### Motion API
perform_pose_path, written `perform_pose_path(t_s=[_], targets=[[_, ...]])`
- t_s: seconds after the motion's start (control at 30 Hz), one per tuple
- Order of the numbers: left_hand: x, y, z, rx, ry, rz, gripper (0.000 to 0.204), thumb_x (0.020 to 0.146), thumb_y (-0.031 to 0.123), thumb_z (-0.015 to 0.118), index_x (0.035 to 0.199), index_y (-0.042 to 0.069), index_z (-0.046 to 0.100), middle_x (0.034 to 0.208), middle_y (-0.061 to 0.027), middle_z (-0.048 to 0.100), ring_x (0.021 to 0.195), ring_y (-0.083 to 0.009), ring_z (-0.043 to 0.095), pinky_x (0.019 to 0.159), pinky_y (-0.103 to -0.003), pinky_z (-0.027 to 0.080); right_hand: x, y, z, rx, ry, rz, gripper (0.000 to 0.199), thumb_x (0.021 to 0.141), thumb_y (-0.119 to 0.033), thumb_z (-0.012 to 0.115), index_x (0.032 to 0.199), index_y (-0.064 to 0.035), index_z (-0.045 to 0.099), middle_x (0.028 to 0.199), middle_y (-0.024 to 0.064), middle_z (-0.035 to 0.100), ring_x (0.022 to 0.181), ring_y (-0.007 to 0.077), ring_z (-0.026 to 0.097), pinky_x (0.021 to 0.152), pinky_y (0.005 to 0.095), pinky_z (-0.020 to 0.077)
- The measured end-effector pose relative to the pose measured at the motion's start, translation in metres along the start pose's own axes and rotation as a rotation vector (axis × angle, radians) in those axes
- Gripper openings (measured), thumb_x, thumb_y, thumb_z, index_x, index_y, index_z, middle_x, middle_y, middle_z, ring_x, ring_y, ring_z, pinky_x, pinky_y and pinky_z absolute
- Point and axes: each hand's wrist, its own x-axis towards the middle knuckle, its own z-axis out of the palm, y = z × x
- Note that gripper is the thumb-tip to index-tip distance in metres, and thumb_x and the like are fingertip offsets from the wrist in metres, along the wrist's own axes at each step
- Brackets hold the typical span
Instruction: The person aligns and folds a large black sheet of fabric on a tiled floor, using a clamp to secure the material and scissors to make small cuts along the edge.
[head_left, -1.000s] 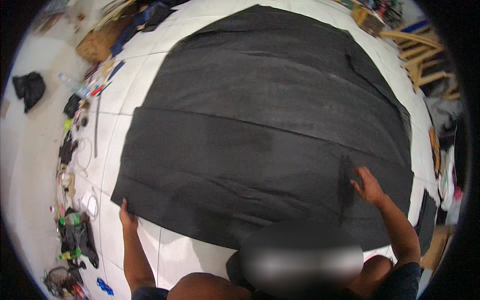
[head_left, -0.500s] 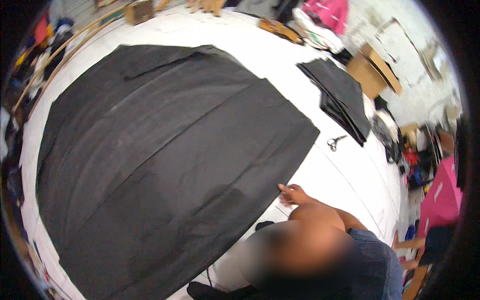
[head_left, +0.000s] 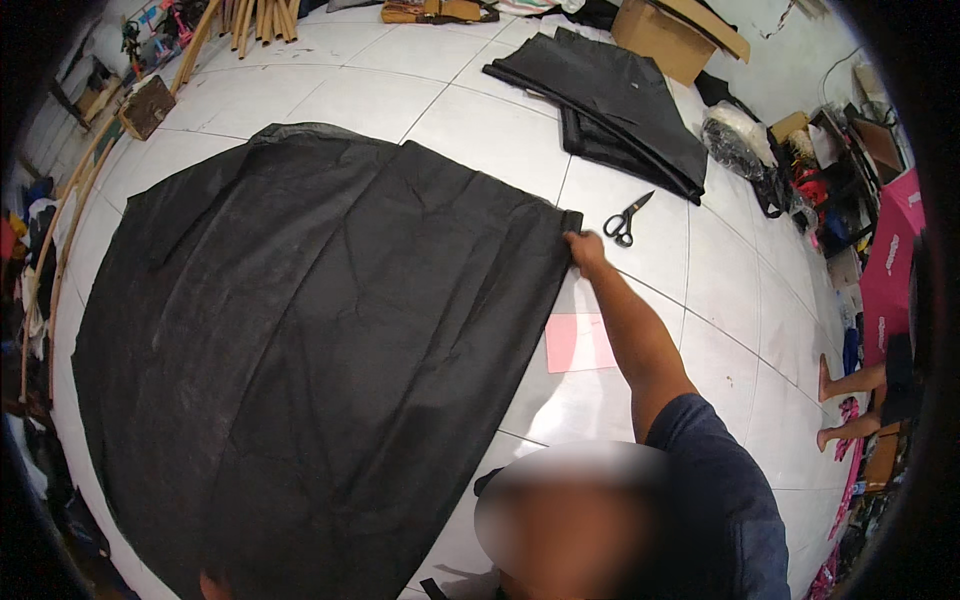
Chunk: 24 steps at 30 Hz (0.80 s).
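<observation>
A large sheet of black fabric [head_left: 300, 330] lies spread over the white tiled floor, with long creases and a curved far-left edge. At its upper right corner my right hand [head_left: 585, 252] has its fingers closed on the folded edge, the arm stretched forward. Only a small piece of my left hand [head_left: 212, 587] shows at the bottom edge, against the lower left of the fabric; its fingers are hidden. Black-handled scissors [head_left: 627, 222] lie just beyond my right hand. A pink and white sheet [head_left: 580, 343] lies on the tiles beside my right forearm.
Folded black fabric [head_left: 630, 110] lies at the far right, near an open cardboard box [head_left: 675, 35]. Bamboo poles [head_left: 262, 22] and a wooden block [head_left: 147, 107] are at the far left. Another person's bare legs [head_left: 855, 385] show at the right, among piled goods.
My right hand has moved forward along the right edge to the fabric's corner. That edge has shifted left and the sheet is more creased. The pink sheet has come into view.
</observation>
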Motion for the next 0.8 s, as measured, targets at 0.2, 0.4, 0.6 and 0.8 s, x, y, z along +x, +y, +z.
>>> perform_pose_path(t_s=[0.2,0.4,0.6,0.8], targets=[[0.064,0.169,-0.032,-0.229,0.164,0.2,0.058,0.091,0.022,0.057,0.139,0.0,0.033,0.142,-0.0238,0.033,0.13,-0.0368,0.036,0.108,-0.043,0.031,-0.002,-0.051,0.012,0.062,-0.17,0.028,0.031,0.085,-0.027,0.064,0.108,-0.0068,0.056,0.09,0.0092,0.06,0.073,0.0192,0.056,0.063,0.0325,0.0502],[0.101,0.23,0.003,-0.171,0.153,0.266,0.059,0.091,0.028,0.056,0.142,0.011,0.032,0.143,-0.0219,0.03,0.132,-0.0383,0.031,0.109,-0.046,0.03,0.015,-0.068,-0.03,-0.126,-0.414,0.043,0.028,0.085,-0.03,0.067,0.096,-0.0071,0.055,0.083,0.0038,0.058,0.073,0.0139,0.054,0.064,0.03,0.0488],[0.089,0.248,0.033,-0.175,0.442,0.413,0.058,0.093,0.027,0.053,0.142,0.008,0.031,0.147,-0.0199,0.025,0.135,-0.0376,0.027,0.11,-0.049,0.025,-0.003,-0.051,-0.018,-0.571,0.177,-0.643,0.041,0.08,-0.034,0.07,0.098,0.0011,0.059,0.091,0.0187,0.062,0.087,0.0329,0.06,0.076,0.0411,0.0477],[-0.04,0.389,0.079,-0.022,0.293,0.683,0.068,0.088,0.035,0.056,0.143,0.005,0.029,0.151,-0.0221,0.014,0.14,-0.0405,0.011,0.111,-0.056,0.006,-0.23,-0.121,0.081,-0.617,-0.549,-1.139,0.057,0.081,-0.041,0.063,0.125,-0.0073,0.051,0.134,0.0185,0.044,0.126,0.0347,0.04,0.104,0.0534,0.0285]])
